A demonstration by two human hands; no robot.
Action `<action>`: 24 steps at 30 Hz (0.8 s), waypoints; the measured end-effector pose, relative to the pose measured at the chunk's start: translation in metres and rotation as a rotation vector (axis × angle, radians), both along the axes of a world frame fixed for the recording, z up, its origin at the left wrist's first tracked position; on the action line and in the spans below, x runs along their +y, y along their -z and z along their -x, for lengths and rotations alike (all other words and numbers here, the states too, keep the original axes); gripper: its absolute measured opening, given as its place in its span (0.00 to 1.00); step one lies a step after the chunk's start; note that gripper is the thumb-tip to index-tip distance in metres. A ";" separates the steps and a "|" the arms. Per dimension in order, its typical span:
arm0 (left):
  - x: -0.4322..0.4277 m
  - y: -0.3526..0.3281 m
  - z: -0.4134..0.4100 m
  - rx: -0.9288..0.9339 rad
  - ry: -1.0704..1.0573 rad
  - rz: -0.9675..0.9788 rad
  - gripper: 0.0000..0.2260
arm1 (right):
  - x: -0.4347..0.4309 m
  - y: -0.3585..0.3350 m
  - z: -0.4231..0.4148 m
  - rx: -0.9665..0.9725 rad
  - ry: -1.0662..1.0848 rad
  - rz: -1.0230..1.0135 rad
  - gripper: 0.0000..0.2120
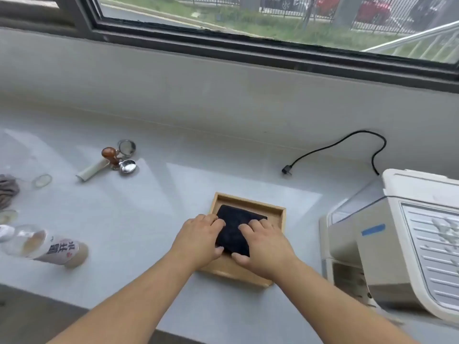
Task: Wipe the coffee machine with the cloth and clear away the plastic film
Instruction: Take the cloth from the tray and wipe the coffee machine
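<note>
Both hands lie flat on a folded black cloth [236,232] inside a shallow wooden tray [278,214]. The left hand [201,237] and right hand [265,244] press it, thumbs at its near edge, each grip loosely grasping the cloth.

A white coffee machine [387,247] stands right on the grey surface [139,219].

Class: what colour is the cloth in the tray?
Black, clearest in the head view.
</note>
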State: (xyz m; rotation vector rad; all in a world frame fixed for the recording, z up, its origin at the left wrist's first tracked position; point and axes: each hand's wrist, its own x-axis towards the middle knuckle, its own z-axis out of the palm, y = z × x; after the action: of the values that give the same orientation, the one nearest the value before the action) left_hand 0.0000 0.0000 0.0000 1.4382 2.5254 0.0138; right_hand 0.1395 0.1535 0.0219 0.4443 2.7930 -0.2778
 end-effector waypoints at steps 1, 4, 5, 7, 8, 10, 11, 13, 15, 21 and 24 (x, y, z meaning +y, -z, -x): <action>0.001 0.003 0.001 -0.012 0.008 0.024 0.26 | -0.003 0.004 0.001 -0.009 -0.006 0.009 0.33; 0.002 0.013 0.001 0.019 0.019 0.046 0.21 | -0.011 0.019 0.004 -0.037 -0.022 0.006 0.32; 0.002 0.016 0.001 0.026 0.020 0.062 0.19 | -0.013 0.024 0.005 -0.057 -0.022 0.003 0.31; 0.004 0.021 0.000 0.041 0.030 0.068 0.17 | -0.015 0.033 0.007 -0.085 -0.023 -0.007 0.29; 0.004 0.022 -0.001 0.051 0.033 0.060 0.16 | -0.015 0.036 0.008 -0.083 -0.027 -0.018 0.27; 0.007 0.025 -0.002 0.062 0.043 0.054 0.15 | -0.016 0.041 0.009 -0.056 -0.032 -0.035 0.20; 0.008 0.027 -0.003 0.069 0.051 0.053 0.15 | -0.016 0.044 0.010 -0.035 -0.025 -0.039 0.15; 0.010 0.029 -0.004 0.072 0.060 0.066 0.15 | -0.015 0.047 0.011 0.000 -0.002 -0.035 0.09; 0.010 0.031 -0.004 0.076 0.054 0.069 0.15 | -0.013 0.047 0.013 0.024 0.013 -0.033 0.07; 0.011 0.025 -0.007 0.061 0.045 0.096 0.13 | -0.005 0.041 0.011 0.043 -0.005 -0.017 0.13; 0.013 0.020 -0.007 0.076 0.061 0.143 0.09 | -0.006 0.041 0.010 0.013 -0.025 -0.028 0.18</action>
State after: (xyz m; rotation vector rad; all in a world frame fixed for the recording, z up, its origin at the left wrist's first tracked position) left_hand 0.0074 0.0127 -0.0202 1.4837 2.4834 -0.2317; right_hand 0.1290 0.1473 -0.0192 0.4150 2.8156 -0.2376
